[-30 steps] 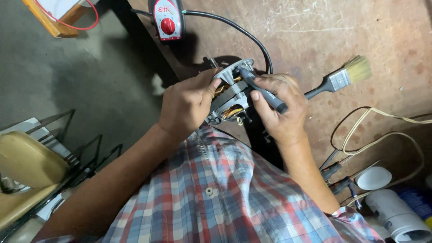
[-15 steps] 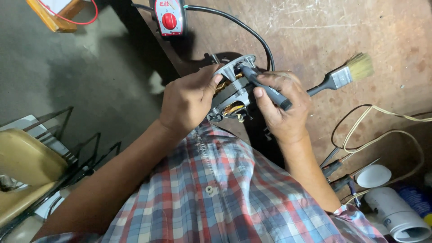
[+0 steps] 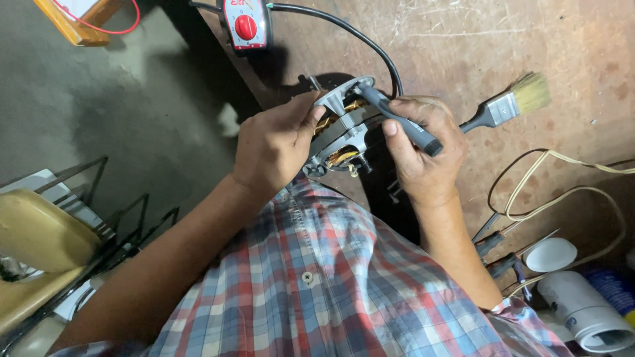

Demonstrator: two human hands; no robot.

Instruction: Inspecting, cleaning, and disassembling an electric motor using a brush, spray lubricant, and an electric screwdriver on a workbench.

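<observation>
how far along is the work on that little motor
Done so far: the motor is off the workbench and its copper windings show between the grey end plates. In hand: the left hand grips the motor, while the right hand holds a dark-handled tool against its upper plate. Left: the plates are not apart, and the paintbrush lies unused beside it. How tight the fasteners are can't be seen.

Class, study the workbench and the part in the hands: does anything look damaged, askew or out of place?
The motor held by the left hand is open, copper windings exposed. The right hand holds a screwdriver to it. The workbench is scratched and stained.
</observation>
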